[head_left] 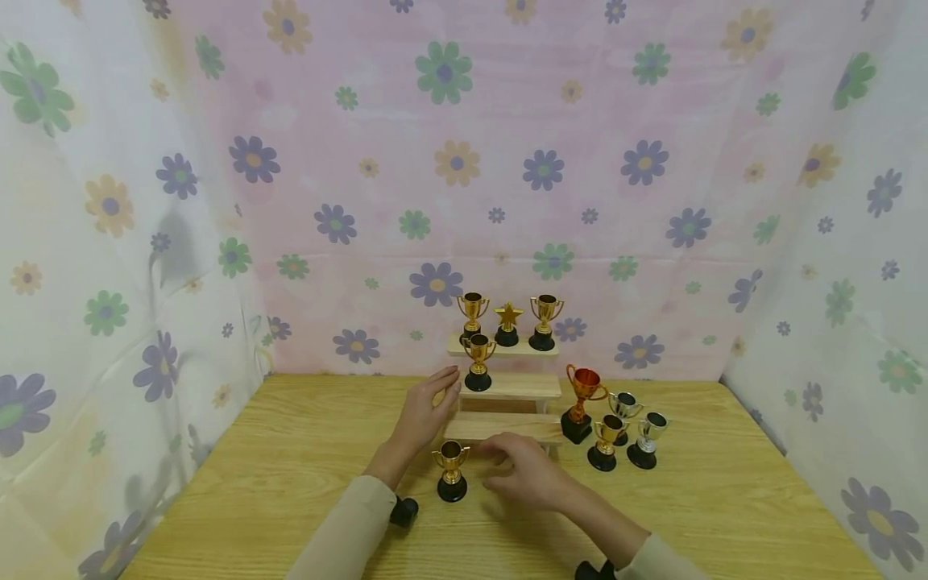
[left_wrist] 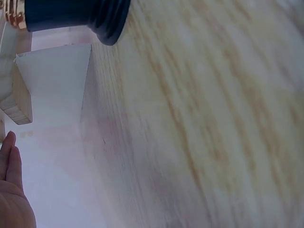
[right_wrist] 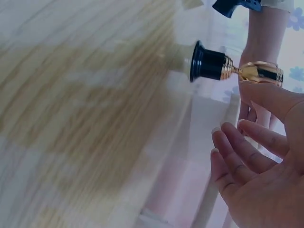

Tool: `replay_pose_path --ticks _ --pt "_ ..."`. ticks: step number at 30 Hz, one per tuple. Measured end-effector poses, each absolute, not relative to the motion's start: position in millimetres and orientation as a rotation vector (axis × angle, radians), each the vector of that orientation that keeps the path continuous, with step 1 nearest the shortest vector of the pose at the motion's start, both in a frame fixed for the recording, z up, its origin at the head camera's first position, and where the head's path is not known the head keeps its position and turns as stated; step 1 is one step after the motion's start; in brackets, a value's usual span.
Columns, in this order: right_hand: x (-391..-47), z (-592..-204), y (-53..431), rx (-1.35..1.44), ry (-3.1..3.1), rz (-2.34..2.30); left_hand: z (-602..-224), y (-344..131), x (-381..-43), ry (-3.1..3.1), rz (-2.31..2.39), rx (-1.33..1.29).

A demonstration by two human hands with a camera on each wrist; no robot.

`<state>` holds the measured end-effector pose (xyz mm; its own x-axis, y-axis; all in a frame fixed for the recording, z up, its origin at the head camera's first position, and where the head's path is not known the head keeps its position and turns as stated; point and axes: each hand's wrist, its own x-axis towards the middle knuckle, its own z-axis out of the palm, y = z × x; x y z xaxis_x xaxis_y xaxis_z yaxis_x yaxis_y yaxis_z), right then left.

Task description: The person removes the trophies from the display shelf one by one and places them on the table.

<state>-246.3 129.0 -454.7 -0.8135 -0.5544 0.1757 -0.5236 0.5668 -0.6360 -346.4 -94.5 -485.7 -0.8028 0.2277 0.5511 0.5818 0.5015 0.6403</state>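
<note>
My left hand [head_left: 426, 412] is at the left side of a wooden three-step stand [head_left: 500, 428], its fingers extended near the end of the middle step. My right hand [head_left: 528, 474] hovers at the front of the lowest step, fingers loosely bent and holding nothing; the right wrist view shows the fingers [right_wrist: 247, 156] spread from the thumb. Between the hands, a small gold trophy cup [head_left: 452, 467] with a black base stands upright on the table. Another gold trophy [head_left: 478, 362] stands at the left of the middle step.
On the top step are two gold trophies [head_left: 546, 321] with a gold star trophy [head_left: 509, 322] between them. Right of the stand are a red trophy [head_left: 584, 399], a gold trophy [head_left: 607, 443] and two silver trophies [head_left: 648, 441]. Flowered cloth [head_left: 457, 201] encloses the wooden table [head_left: 312, 451].
</note>
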Motion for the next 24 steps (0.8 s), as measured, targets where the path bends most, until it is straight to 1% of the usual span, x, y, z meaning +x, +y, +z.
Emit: replay_pose_path --ticks 7,16,24 --pt "-247 -448 146 -0.883 2.759 -1.143 -484 -94 -345 -2.363 -1.239 -0.667" --pt "-259 -437 166 -0.872 2.828 -1.156 -481 -94 -343 -2.350 -1.239 -0.685" --pt "-272 -420 168 -0.841 2.907 -1.220 -482 -95 -343 -2.378 -1.248 -0.657"
